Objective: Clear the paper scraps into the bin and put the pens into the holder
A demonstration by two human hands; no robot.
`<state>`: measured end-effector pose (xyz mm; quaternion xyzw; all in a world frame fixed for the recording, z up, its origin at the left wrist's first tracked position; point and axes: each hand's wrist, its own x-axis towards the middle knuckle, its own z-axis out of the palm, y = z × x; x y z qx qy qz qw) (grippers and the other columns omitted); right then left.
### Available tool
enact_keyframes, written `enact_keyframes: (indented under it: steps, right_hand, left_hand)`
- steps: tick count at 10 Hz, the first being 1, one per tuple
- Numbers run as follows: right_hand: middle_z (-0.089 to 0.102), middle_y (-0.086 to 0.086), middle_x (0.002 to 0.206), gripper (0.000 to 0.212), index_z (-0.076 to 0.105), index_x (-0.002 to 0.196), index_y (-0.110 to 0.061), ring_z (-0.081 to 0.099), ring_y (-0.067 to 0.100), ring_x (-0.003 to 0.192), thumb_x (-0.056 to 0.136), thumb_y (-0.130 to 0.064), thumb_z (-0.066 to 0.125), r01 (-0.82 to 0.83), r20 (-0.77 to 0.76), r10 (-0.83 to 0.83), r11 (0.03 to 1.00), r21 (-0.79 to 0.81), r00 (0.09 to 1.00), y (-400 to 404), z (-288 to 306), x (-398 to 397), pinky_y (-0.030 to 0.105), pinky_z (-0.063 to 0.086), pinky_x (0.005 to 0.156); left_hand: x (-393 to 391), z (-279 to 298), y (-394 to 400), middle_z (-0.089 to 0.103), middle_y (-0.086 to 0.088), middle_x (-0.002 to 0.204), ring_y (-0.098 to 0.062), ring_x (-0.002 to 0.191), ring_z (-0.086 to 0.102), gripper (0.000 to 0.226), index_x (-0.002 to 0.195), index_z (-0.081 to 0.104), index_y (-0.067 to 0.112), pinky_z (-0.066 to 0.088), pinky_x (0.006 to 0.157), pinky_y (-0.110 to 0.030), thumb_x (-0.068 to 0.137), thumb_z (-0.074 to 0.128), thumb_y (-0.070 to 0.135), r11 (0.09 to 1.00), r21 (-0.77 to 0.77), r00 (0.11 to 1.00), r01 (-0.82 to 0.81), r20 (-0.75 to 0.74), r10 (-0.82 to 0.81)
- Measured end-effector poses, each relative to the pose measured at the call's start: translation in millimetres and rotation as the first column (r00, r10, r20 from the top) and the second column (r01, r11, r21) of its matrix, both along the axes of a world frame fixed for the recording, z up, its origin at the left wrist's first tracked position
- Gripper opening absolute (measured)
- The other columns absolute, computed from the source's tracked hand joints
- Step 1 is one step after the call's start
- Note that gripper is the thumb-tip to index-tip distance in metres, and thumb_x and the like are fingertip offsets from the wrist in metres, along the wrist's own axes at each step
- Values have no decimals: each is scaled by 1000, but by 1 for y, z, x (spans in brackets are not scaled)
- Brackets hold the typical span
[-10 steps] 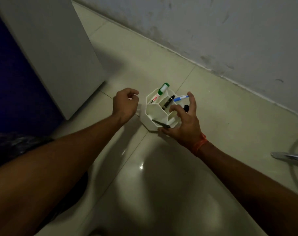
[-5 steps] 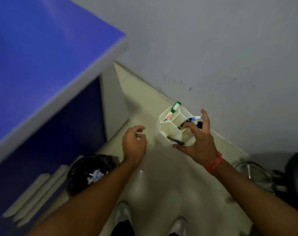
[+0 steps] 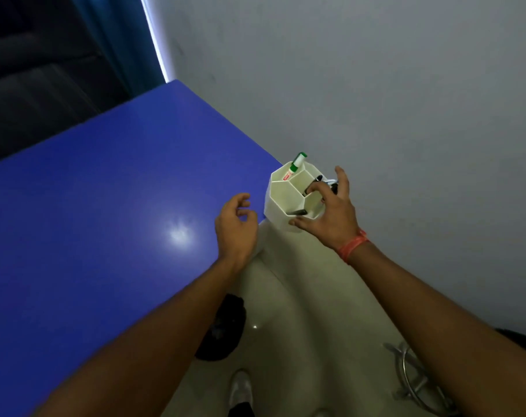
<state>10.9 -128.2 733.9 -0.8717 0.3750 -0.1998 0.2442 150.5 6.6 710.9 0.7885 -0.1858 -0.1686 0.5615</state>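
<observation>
Right hand grips white pen holder (green marker inside); left hand empty, fingers loosely curled, over blue desk.

Both bare arms reach forward. The right hand grips the holder; the left hand hangs loosely curled, holding nothing.

The right hand is gripping the white holder just off the corner of the blue table, a green-capped marker sticking up from its far cell. The left hand is hanging beside it, fingers loosely curled, holding nothing.
</observation>
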Motion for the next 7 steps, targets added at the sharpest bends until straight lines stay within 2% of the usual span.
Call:
enact_keyframes:
  steps: [1,2,3,5,6,7]
  right_hand:
    - [5,9,159,63,59,106,-25,51,31,123,53,-42,89,-36,-35,37,999,15,999,8,0,53,31,45,102]
    - [6,11,159,63,58,108,-23,50,32,123,55,-40,88,-52,-48,53,998,18,997,13,-3,102,30,43,101]
    - [4,11,158,66,56,111,-25,51,35,120,56,-42,87,-53,-78,55,998,21,995,18,-1,139,33,44,100]
    - [4,12,158,74,47,123,-29,49,38,124,60,-42,85,-70,-175,76,997,43,982,26,3,170,41,49,99]
    - [7,11,158,82,41,132,-29,49,36,125,63,-47,82,-66,-131,74,996,64,989,28,9,159,41,49,100]
    - [29,9,150,80,41,136,-23,51,29,123,68,-40,80,-28,78,19,993,115,997,26,25,137,41,47,102]
  left_hand:
    - [48,3,8,67,3,114,-10,94,62,34,118,66,19,55,85,-28,88,58,6,999,52,1000,6,-4,-6]
    - [90,4,16,65,3,114,-13,95,64,35,121,65,18,54,80,-25,89,58,6,998,67,1000,19,-4,-19]
    - [117,2,23,66,-1,115,-17,96,66,37,122,64,17,56,80,-29,88,58,5,996,91,1000,14,-3,-13]
    - [140,8,29,66,-3,118,-17,96,65,38,125,62,15,55,79,-27,89,61,5,998,63,1000,-2,-17,3]
    - [138,17,31,64,2,114,-13,95,63,37,125,62,15,55,82,-26,89,63,7,999,41,1000,-23,19,22]
    - [130,33,32,65,5,104,-3,84,61,32,118,66,15,53,78,-17,87,65,8,998,-50,991,-44,127,50]
